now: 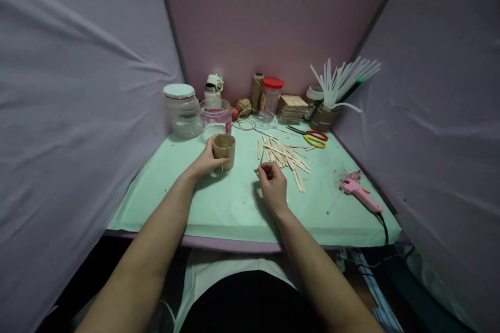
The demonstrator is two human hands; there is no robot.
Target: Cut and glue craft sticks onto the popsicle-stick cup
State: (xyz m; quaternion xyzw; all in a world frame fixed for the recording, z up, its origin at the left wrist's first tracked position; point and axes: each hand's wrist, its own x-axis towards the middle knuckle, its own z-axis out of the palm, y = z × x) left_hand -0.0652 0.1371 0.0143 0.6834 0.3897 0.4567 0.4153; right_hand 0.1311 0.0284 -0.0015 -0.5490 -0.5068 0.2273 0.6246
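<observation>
My left hand (pixel 208 159) is wrapped around a brown cardboard cup (pixel 224 148) with a scalloped rim, thumb across its front. The cup is upright, its opening facing me, just above the green tabletop. To its right, my right hand (pixel 272 182) is closed in a pinch. A thin, pointed, greyish piece (pixel 261 158) sticks up from its fingertips, too small to name. Right behind that hand lies a loose pile of wooden craft sticks (pixel 283 153), several of them crossing each other.
A pink glue gun (pixel 361 193) lies at the right with its cord over the edge. Scissors (pixel 312 136) rest behind the sticks. Along the back stand a lidded jar (pixel 182 112), an open plastic tub (pixel 216 114), a red-lidded jar (pixel 270 99), stacked wooden pieces (pixel 292 108) and glue sticks (pixel 339 83).
</observation>
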